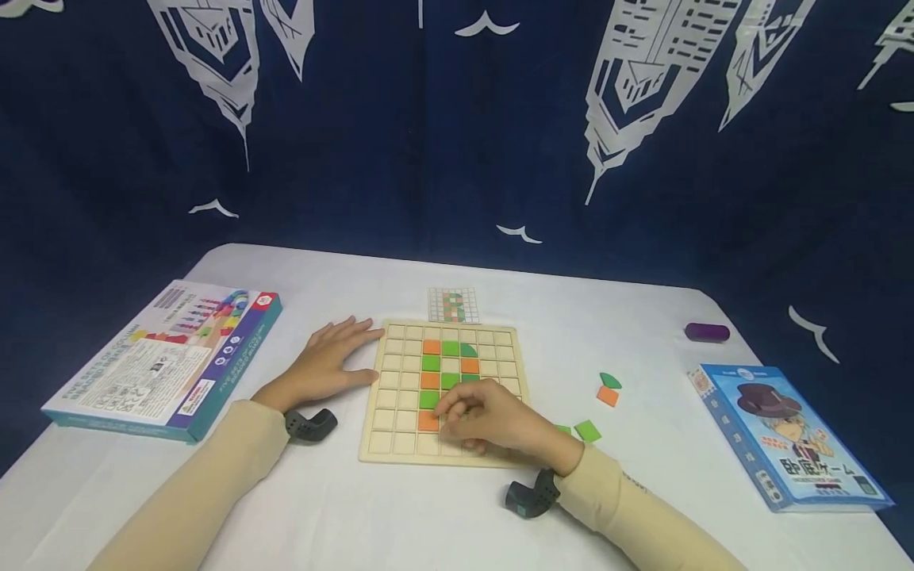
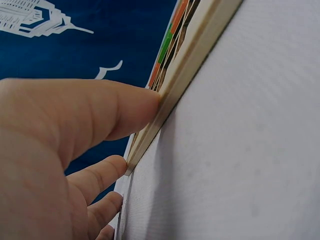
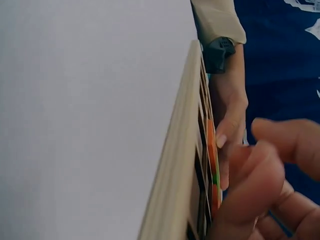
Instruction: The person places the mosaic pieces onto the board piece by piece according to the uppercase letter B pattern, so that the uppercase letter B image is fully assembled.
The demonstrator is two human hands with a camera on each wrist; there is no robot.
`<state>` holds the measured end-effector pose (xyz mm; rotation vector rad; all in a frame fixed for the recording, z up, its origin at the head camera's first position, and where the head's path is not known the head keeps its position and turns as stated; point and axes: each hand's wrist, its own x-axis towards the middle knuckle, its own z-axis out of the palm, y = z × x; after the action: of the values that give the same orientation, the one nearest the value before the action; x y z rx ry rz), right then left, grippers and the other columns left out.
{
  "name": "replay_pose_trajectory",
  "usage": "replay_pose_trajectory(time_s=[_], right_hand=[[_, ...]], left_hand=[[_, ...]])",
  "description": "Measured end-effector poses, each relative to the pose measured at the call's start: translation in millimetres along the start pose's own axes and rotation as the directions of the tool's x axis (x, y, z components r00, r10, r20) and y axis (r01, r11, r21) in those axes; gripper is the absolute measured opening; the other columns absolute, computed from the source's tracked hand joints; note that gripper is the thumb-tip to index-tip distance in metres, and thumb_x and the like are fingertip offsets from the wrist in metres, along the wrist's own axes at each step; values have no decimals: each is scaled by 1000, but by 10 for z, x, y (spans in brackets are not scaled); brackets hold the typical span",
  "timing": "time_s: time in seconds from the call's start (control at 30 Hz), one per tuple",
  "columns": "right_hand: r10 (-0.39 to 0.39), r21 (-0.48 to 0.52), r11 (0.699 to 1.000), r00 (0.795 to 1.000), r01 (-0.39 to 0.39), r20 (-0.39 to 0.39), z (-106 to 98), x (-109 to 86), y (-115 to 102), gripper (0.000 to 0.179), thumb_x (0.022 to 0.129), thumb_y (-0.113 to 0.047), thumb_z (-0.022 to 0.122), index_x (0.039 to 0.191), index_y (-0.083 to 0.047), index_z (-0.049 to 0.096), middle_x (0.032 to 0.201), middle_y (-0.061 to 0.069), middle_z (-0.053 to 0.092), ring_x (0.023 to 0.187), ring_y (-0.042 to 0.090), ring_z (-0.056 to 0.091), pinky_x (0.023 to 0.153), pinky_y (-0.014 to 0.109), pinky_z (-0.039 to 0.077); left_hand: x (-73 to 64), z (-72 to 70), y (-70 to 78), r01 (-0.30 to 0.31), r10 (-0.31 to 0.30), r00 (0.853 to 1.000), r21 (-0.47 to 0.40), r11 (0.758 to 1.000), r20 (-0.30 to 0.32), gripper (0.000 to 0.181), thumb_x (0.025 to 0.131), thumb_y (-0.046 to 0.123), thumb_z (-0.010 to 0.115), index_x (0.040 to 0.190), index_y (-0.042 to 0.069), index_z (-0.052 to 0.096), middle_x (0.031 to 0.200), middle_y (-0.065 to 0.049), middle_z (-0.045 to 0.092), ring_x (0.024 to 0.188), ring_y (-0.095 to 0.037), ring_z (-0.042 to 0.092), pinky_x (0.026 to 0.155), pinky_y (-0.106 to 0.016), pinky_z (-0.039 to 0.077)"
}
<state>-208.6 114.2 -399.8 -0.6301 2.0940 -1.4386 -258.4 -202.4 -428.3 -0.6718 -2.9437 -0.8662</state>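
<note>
A wooden grid board point(image 1: 397, 442) lies on the table with orange, green and dark green tiles in its cells. My left hand point(image 1: 330, 365) rests at the board's left edge, fingers spread; in the left wrist view its thumb point(image 2: 115, 107) touches the board's side. Over the lower middle of the board is my right hand point(image 1: 496, 420), its fingers bent, close to the lowest orange tile point(image 1: 428, 421). In the right wrist view the thumb and forefinger point(image 3: 295, 142) stand apart, and no tile shows between them. The right hand hides some cells beneath it.
A small pattern card point(image 1: 453, 305) lies just behind the board. Loose tiles lie to the right, among them a green square point(image 1: 588, 431), an orange square point(image 1: 608, 396) and a dark green leaf-shaped piece point(image 1: 610, 381). Boxes point(image 1: 164, 357) point(image 1: 793, 436) flank the table; a purple object point(image 1: 707, 332) lies at right.
</note>
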Motion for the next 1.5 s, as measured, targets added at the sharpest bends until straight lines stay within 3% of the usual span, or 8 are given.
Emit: replay_pose_trajectory(time_s=[0.13, 0.27, 0.63, 1.0, 1.33, 1.5], right_hand=[[-18, 67, 998, 996, 12, 85, -83, -53, 28, 23, 100, 2, 69, 120, 11, 70, 88, 2, 68, 57, 8, 54, 55, 17, 50], [-55, 89, 995, 992, 45, 117, -213, -145, 62, 26, 102, 1, 66, 123, 15, 68, 89, 3, 68, 58, 7, 56, 56, 18, 52], [-152, 19, 988, 986, 151, 69, -610, -395, 209, 26, 103, -3, 65, 121, 15, 70, 80, 3, 64, 60, 6, 53, 56, 20, 48], [-156, -41, 987, 987, 158, 45, -1000, -689, 418, 23, 103, 0, 63, 118, 17, 69, 72, -7, 59, 56, 6, 48, 50, 22, 43], [-166, -30, 985, 985, 168, 38, -1188, -840, 557, 23, 103, 3, 61, 119, 18, 67, 86, -4, 71, 56, 9, 48, 49, 20, 45], [-156, -28, 987, 986, 158, 50, -1195, -854, 565, 24, 102, 5, 60, 120, 19, 66, 81, -2, 67, 56, 8, 49, 50, 20, 45]], left_hand=[[-49, -11, -6, 19, -19, 1000, 0, 1000, 0, 73, 96, 36, 72, 162, 9, 51, 173, -20, 36, 163, -46, 21, 131, -66, 6], [-75, -13, -11, 22, -22, 1000, -2, 1000, 0, 74, 97, 37, 72, 162, 10, 51, 173, -20, 36, 163, -46, 21, 131, -65, 6], [-120, -53, -45, 37, -37, 999, 16, 999, -6, 74, 97, 38, 73, 162, 10, 51, 173, -20, 35, 163, -46, 21, 131, -66, 7], [-104, -59, -38, 31, -31, 1000, -1, 1000, 0, 74, 97, 37, 72, 161, 9, 51, 173, -20, 35, 163, -46, 20, 131, -67, 6], [-71, -37, -37, 30, -30, 1000, 6, 1000, 7, 74, 97, 38, 72, 162, 10, 50, 173, -20, 35, 163, -46, 20, 131, -67, 6], [-63, -35, -36, 23, -23, 1000, 9, 1000, 6, 74, 97, 38, 72, 162, 9, 50, 173, -20, 35, 163, -46, 20, 131, -66, 6]])
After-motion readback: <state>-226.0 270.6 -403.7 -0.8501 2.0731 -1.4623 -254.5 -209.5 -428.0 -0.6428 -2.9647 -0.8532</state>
